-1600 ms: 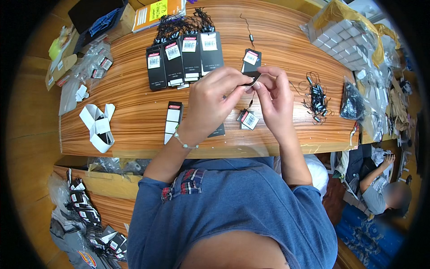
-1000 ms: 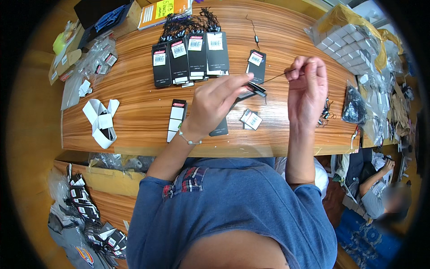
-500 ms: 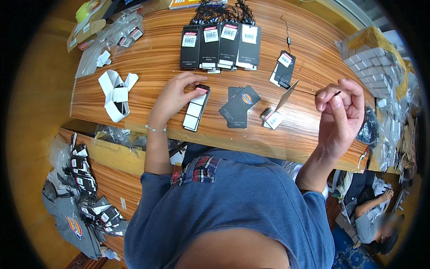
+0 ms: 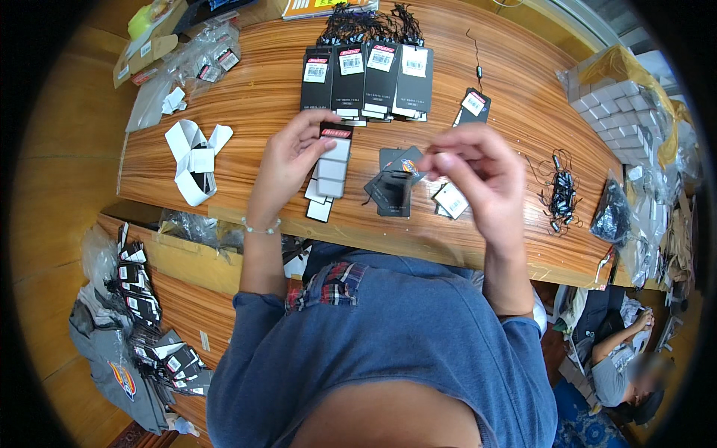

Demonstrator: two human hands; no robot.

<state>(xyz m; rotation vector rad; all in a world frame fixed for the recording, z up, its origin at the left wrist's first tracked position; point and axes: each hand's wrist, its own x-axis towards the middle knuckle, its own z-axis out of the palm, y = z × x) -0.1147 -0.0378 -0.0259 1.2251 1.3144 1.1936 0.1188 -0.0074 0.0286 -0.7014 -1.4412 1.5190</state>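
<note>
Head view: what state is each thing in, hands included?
Left hand: pinching the strip tag
Strip tag: held, white panels showing
Other strips: lying below it
Right hand: fingertips pinched
Dark item: blurred, below those fingertips
Logo tags: overlapping
Row tags: strung, overlapping
Lone tag: string extended
Loose strings: tangled
Ribbon: looped
White boxes: stacked

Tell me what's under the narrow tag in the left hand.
Beneath the narrow tag in the left hand, lower ends of similar tags show. Their upper parts are covered; I cannot count them.
</note>
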